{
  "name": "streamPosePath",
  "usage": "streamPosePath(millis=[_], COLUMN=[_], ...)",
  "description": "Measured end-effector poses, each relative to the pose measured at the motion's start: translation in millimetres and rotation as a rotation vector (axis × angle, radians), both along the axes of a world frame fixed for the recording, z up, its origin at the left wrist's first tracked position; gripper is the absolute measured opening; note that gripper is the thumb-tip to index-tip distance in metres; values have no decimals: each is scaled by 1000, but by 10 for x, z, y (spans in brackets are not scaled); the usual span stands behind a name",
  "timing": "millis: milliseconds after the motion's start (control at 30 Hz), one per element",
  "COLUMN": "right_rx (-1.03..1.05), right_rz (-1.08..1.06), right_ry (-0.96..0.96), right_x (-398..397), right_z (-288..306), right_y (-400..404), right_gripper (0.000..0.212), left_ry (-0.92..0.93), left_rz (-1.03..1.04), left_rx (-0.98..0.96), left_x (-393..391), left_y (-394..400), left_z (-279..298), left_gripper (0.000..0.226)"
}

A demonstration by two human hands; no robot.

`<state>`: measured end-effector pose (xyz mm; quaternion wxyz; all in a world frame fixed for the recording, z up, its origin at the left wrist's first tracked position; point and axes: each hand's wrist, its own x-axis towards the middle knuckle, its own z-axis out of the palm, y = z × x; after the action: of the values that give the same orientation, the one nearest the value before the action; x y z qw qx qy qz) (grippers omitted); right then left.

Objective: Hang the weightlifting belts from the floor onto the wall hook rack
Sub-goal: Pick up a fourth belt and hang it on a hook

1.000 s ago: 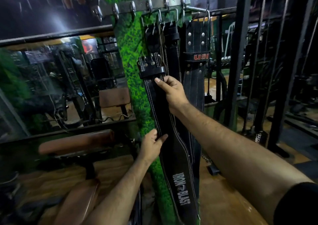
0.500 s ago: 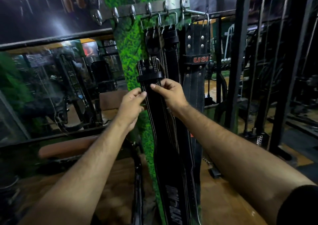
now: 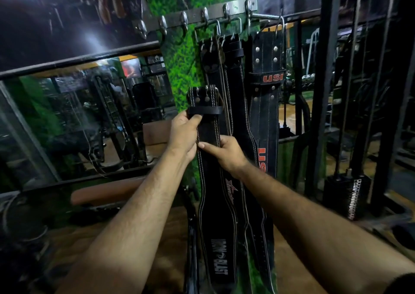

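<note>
A black "Iron Blast" weightlifting belt [image 3: 212, 215] with white stitching hangs upright in front of the green wall, its buckle end below the rack. My left hand [image 3: 183, 134] grips its left edge just under the keeper loop. My right hand [image 3: 224, 152] pinches the strap slightly lower, from the right. The metal hook rack [image 3: 202, 17] runs across the top of the green panel. Black belts [image 3: 233, 73] hang from its right hooks, and a "USI" belt [image 3: 267, 96] hangs furthest right.
Several hooks at the rack's left end [image 3: 162, 25] carry nothing. A mirror [image 3: 78, 118] fills the wall at left, with a brown padded bench [image 3: 107, 192] below it. Black machine uprights [image 3: 323, 80] and a weight stack [image 3: 350, 197] stand to the right on a wooden floor.
My left hand rose from low on the belt to its upper end beside the keeper loop. My right hand slid a little down the strap.
</note>
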<state>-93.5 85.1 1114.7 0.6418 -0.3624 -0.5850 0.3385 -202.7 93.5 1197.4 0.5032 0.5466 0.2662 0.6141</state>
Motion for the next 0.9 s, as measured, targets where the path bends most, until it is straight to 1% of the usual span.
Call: streamPosePath(millis=[67, 133, 200, 267, 367, 400, 433, 533, 567, 600, 633, 667, 700, 733, 767, 800, 867, 900], right_rx=[-41, -105, -155, -186, -260, -283, -298, -320, -335, -344, -326, -287, -242, -199, -166, -143, -153, -169], right_rz=[30, 17, -23, -17, 23, 28, 26, 51, 36, 30, 41, 82, 141, 181, 195, 214, 248, 246], right_ry=[-26, -38, 10, 8, -31, -54, -111, -345, -384, -407, -404, -346, -245, -143, -74, -39, -18, -22], right_x=[-54, -118, -205, -279, -289, -278, -251, -124, -111, -126, -158, -183, -202, -224, -239, -250, -257, -256], right_z=[-173, -414, -634, -769, -847, -856, -874, -1049, -993, -854, -659, -470, -279, -82, 85, 196, 180, 73], right_y=[-18, -33, -45, -58, -115, -107, -65, 192, 218, 165, 77, 40, 29, 6, -7, -16, -27, -56], right_gripper=[8, 6, 14, 18, 11, 12, 20, 63, 68, 62, 47, 29, 16, 12, 12, 12, 8, 9], left_ry=[-15, -33, -49, -62, -78, -90, -98, -113, -123, -132, -142, -144, -138, -125, -115, -109, -106, -100], left_rz=[11, 34, 57, 80, 106, 119, 136, 147, 143, 146, 146, 139, 123, 117, 111, 107, 96, 98], left_rx=[-28, -35, -44, -61, -107, -123, -134, -157, -165, -174, -184, -189, -184, -175, -164, -146, -93, -77], left_x=[-37, -69, -112, -174, -290, -335, -377, -463, -498, -527, -545, -557, -558, -549, -535, -516, -479, -474], left_y=[32, 87, 149, 210, 355, 382, 398, 447, 452, 453, 446, 444, 434, 411, 389, 372, 326, 312], left_z=[4, 51, 99, 112, 132, 138, 149, 145, 140, 136, 140, 145, 150, 157, 166, 181, 223, 233], left_gripper=[25, 25, 25, 24, 23, 23, 22, 20, 19, 18, 18, 20, 24, 27, 28, 26, 19, 19])
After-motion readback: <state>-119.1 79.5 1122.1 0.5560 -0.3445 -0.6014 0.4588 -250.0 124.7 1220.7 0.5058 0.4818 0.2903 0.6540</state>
